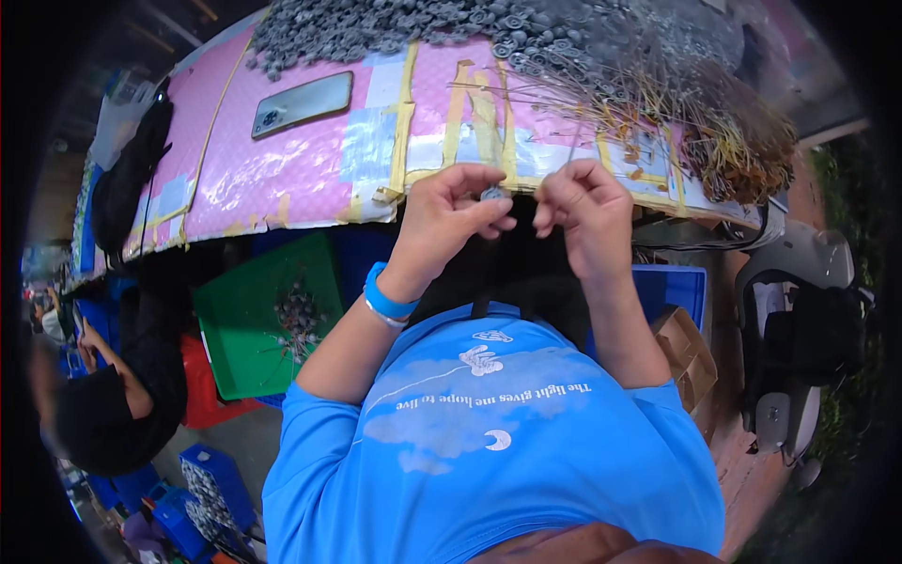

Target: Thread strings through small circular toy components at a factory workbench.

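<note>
Close to the table's near edge, my left hand (446, 214) holds a small grey flower-shaped piece (492, 193) between thumb and fingers. A short gap to its right, my right hand (594, 214) is closed in a pinch on a thin wire stem (574, 141) that sticks up above the fingers. The stem's lower end cannot be made out. Beyond my hands, a large heap of similar grey pieces (404, 26) covers the far side of the table. A tangled bundle of thin brown and yellowish stems (728, 150) lies at the right.
A phone (303, 103) lies on the pink, tape-patched tabletop (272, 179). Below the left edge, a green tray (240, 320) holds a bunch of grey-headed stems. A blue bin (672, 287) and a cardboard box (689, 352) stand at right, near a parked scooter (799, 320). Another person sits at left.
</note>
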### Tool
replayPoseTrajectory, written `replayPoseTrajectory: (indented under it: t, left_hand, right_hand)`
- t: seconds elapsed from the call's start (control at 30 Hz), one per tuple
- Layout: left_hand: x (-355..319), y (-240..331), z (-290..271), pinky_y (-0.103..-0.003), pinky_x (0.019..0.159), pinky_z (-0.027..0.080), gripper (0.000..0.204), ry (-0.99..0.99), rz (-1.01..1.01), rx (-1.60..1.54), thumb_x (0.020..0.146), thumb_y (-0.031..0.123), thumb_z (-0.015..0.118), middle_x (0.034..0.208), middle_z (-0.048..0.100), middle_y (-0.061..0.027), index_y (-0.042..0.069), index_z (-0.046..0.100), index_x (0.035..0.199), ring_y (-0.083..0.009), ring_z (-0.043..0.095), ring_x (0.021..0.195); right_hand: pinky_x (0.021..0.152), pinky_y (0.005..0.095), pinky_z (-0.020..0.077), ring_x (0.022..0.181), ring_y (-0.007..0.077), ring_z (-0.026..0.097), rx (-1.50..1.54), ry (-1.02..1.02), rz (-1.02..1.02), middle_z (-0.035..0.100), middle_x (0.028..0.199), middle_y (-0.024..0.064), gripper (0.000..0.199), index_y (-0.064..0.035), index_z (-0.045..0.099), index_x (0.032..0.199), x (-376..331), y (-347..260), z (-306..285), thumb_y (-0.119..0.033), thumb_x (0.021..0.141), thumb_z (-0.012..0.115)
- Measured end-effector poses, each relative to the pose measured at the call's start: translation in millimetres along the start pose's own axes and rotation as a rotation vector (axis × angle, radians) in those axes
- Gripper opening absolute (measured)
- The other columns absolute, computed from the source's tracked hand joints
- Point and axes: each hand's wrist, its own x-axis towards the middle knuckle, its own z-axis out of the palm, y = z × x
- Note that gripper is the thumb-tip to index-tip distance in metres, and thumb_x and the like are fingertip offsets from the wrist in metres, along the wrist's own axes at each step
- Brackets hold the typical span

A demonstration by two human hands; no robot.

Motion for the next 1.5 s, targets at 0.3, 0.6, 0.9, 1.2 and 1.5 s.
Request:
replayPoseTrajectory:
  t: [0.3,0.6,0.9,1.2,1.5]
  left_hand:
    - [-9.4,20.3,-7.5,-0.030,0.072,0.062,0.054,0.027,0.201,-0.138,0.085,-0.001,0.060,0.128,0.060,-0.0195,-0.005,0.047,0.138,-0.0294,0.067,0.111]
    - [-11.6,23.1,-7.7,-0.027,0.064,0.063,0.034,0.188,0.138,-0.081,0.094,0.004,0.055,0.113,0.068,-0.0191,-0.008,0.058,0.126,-0.0269,0.072,0.096]
    - [-20.9,22.9,-12.1,-0.028,0.063,0.062,0.028,0.129,0.114,-0.179,0.095,0.003,0.053,0.100,0.071,-0.0200,-0.009,0.062,0.119,-0.0238,0.073,0.076]
    - [-33.1,24.7,-0.2,-0.029,0.060,0.061,0.027,0.035,0.121,-0.141,0.090,-0.001,0.060,0.087,0.070,-0.0157,-0.010,0.062,0.115,-0.0233,0.072,0.067]
    - [-23.8,21.1,-5.9,-0.027,0.050,0.058,0.019,0.104,0.100,-0.280,0.088,0.000,0.062,0.086,0.071,-0.0164,-0.007,0.065,0.105,-0.0235,0.071,0.060]
  right_hand:
    - [0.047,0.0206,0.0461,0.054,0.0097,0.059,-0.207,-0.099,0.057,0.068,0.078,0.0099,0.011,-0.0002,0.060,0.089,-10.4,14.7,18.3,-0.005,0.089,0.070]
    - [0.046,0.0200,0.0443,0.053,0.0088,0.058,-0.247,-0.154,0.163,0.067,0.078,0.0088,0.012,-0.0007,0.061,0.088,-9.3,23.1,19.8,-0.007,0.089,0.072]
    - [0.068,0.0262,0.0551,0.080,0.0119,0.069,-1.068,-0.280,-0.564,0.071,0.090,0.0057,0.010,0.0020,0.067,0.102,-3.7,33.1,21.8,-0.003,0.093,0.065]
    - [0.090,0.0290,0.0520,0.104,0.0172,0.065,-0.064,-0.439,-0.106,0.068,0.116,0.0194,0.022,0.0026,0.068,0.109,18.4,23.9,36.7,-0.013,0.100,0.056]
    - [0.077,0.0303,0.0581,0.094,0.0195,0.069,0.072,-0.270,0.114,0.069,0.112,0.0181,0.023,0.0056,0.066,0.110,23.5,24.1,41.8,-0.012,0.100,0.056]
